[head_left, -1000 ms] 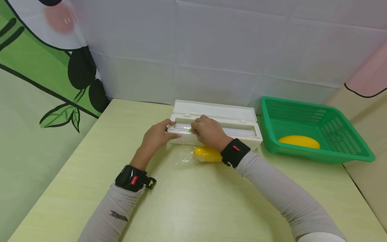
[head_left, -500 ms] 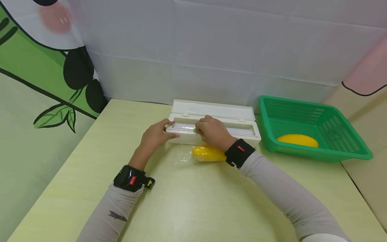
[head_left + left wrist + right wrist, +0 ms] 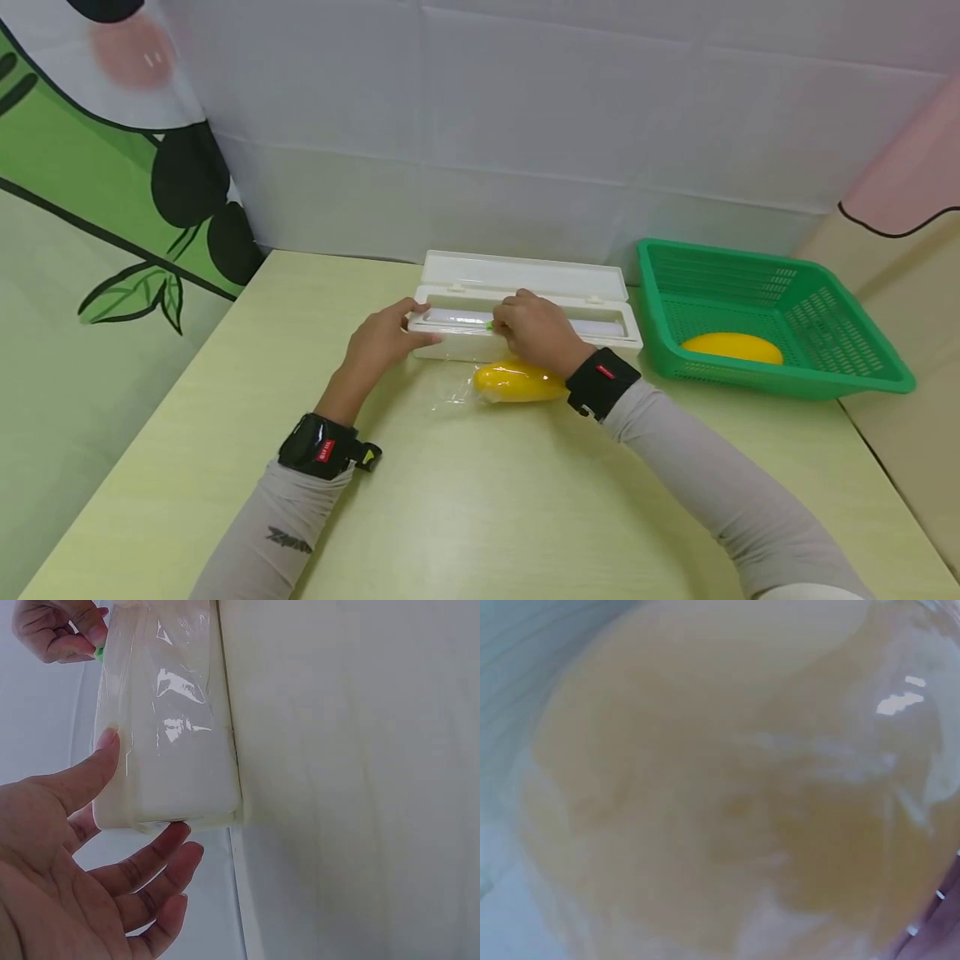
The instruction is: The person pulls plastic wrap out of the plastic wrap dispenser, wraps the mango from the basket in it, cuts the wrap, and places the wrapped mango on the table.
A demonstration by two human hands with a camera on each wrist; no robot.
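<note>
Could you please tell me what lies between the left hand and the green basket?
In the head view, the open white box lies between the left hand and the green basket, with the right hand over it.

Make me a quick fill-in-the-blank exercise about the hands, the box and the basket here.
1. The right hand pinches a small tab that is ____ in colour.
2. The lid of the white box is ____, not closed.
3. In the head view, the left hand holds the box at its ____ end.
4. The oval object in the basket is coloured ____.

Missing words: green; open; left; yellow.
</note>
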